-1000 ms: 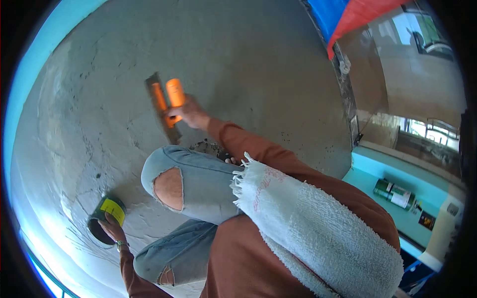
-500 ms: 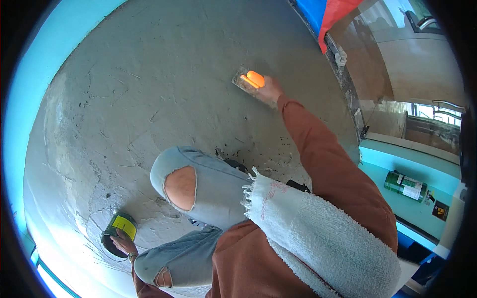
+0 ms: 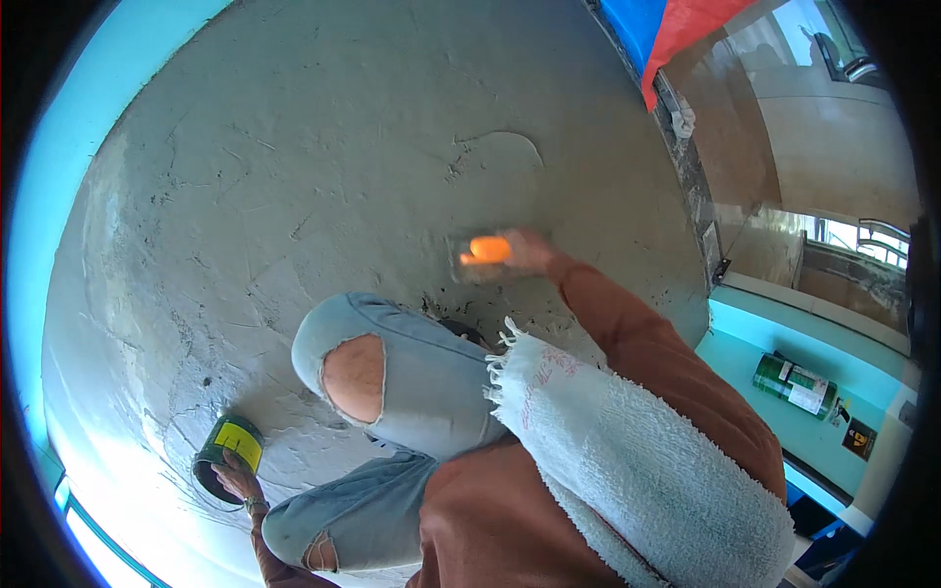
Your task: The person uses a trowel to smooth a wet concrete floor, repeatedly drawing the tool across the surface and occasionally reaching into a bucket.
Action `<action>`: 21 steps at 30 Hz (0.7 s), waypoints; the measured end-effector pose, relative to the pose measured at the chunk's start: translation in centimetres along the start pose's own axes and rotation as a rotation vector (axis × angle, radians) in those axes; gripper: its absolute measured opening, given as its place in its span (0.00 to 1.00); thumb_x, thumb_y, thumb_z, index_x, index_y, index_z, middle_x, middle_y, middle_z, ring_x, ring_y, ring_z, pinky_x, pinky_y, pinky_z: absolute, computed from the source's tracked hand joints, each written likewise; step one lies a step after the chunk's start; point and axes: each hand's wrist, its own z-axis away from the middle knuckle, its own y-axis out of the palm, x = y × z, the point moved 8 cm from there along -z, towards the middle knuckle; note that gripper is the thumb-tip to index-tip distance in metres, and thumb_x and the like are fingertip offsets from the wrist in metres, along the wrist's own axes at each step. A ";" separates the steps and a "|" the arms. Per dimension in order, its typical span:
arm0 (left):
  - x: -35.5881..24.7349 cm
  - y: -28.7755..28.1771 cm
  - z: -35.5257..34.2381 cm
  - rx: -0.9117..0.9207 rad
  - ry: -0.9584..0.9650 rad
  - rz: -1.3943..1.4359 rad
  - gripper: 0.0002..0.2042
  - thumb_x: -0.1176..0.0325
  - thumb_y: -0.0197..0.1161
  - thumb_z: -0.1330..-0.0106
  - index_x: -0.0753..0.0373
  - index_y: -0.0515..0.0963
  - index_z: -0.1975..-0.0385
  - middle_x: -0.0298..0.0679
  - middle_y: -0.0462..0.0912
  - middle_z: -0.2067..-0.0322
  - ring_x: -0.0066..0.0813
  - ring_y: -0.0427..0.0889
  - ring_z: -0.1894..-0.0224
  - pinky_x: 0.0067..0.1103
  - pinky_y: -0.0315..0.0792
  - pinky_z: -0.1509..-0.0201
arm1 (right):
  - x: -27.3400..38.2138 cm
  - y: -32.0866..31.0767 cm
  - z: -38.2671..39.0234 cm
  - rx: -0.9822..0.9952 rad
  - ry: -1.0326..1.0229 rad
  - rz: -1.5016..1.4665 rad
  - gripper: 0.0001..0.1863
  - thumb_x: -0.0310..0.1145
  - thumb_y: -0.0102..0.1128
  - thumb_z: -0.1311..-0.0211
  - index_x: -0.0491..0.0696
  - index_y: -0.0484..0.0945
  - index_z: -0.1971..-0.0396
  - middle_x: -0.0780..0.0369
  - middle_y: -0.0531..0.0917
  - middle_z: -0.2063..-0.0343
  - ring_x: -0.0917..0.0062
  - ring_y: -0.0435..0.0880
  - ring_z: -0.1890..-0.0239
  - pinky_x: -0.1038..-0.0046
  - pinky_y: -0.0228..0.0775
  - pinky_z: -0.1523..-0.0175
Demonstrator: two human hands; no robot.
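Ahead of my knees, my right hand (image 3: 530, 252) is closed round the orange handle of a plastering trowel (image 3: 488, 252), slightly blurred by motion. Its flat blade lies against the wet grey cement floor (image 3: 353, 186). At the lower left, my left hand (image 3: 238, 477) grips the side of a dark green bucket (image 3: 238, 441) with a yellow label. That bucket is tilted on the cement, its mouth turned to the lower left, and its contents cannot be made out. Thin raised ridges and small crumbs mark the cement around the trowel.
Turquoise walls (image 3: 118, 83) border the floor at left. Glass doors (image 3: 823, 118) stand at right, with a blue and red sheet (image 3: 676, 39) above. A green canister (image 3: 794, 384) lies on the turquoise ledge (image 3: 730, 358). A pale towel (image 3: 637, 451) hangs over my shoulder.
My right hand has drawn the trowel down toward my knees, leaving a curved ridge in the cement where it was. My left hand still holds the bucket in nearly the same place.
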 end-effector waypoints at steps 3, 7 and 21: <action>1.3 0.3 0.4 -0.014 -0.050 -0.027 0.34 0.38 0.42 0.27 0.68 0.67 0.45 0.58 0.78 0.55 0.57 0.75 0.50 0.46 0.67 0.49 | -2.3 -2.4 6.6 -0.196 0.227 -0.205 0.20 0.41 0.69 0.48 0.46 0.81 0.57 0.58 0.86 0.64 0.65 0.85 0.59 0.63 0.75 0.52; -0.5 1.0 -0.7 -0.105 0.004 0.060 0.31 0.40 0.45 0.27 0.68 0.68 0.45 0.58 0.78 0.56 0.57 0.74 0.50 0.47 0.65 0.47 | -22.5 -0.9 10.2 -0.654 0.588 -0.979 0.14 0.32 0.67 0.45 0.45 0.79 0.59 0.64 0.81 0.67 0.71 0.82 0.65 0.67 0.76 0.57; 0.5 0.9 0.3 -0.077 -0.046 0.094 0.39 0.40 0.46 0.27 0.76 0.61 0.36 0.62 0.74 0.47 0.58 0.70 0.42 0.44 0.62 0.38 | -8.0 -9.9 -15.7 -0.589 0.182 -1.342 0.08 0.28 0.65 0.56 0.45 0.76 0.76 0.63 0.77 0.76 0.75 0.80 0.73 0.70 0.70 0.69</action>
